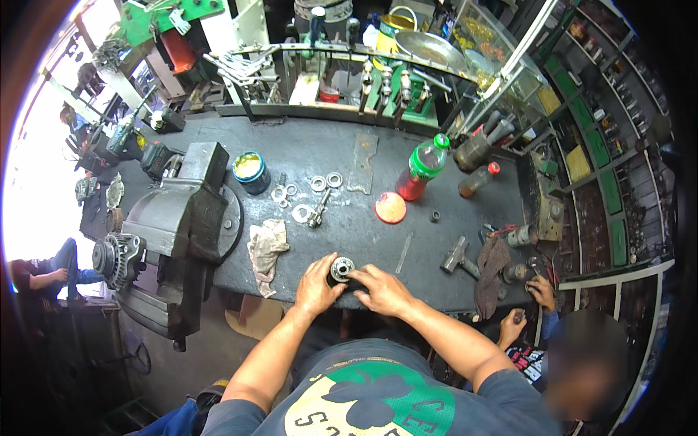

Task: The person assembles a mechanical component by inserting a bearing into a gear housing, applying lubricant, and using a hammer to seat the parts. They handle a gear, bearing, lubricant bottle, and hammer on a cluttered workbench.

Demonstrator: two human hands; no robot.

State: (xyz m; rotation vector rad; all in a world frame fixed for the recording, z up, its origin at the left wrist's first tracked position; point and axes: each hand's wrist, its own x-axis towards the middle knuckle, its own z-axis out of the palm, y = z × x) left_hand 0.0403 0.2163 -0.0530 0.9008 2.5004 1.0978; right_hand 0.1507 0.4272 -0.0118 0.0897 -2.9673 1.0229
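Dark shirt cloth [363, 352], printed in green and yellow, is seen nearest the camera, to the right of and nearer than the bench vise [171, 207], from which all places are reckoned. Well to the vise's right, at the near edge of the black bench [313, 145], a round metal part [342, 268] is held between two bare hands. Its left side is enclosed by the curled fingers of the left hand [316, 288], with the thumb set against its near side. Its right rim is touched by the fingertips of the right hand [385, 289], whose fingers are bent; whether it is also gripped by them cannot be told.

The part is short and cylindrical, with its pale, silvery end turned up; a ring is shown there around a smaller round centre, and its side is dark. Finer detail is too small to be made out.

Just right of the vise, a crumpled pale rag [267, 254] is laid. Farther right and beyond the rag, a toothed shaft [318, 209] and metal rings [318, 183] are spread.
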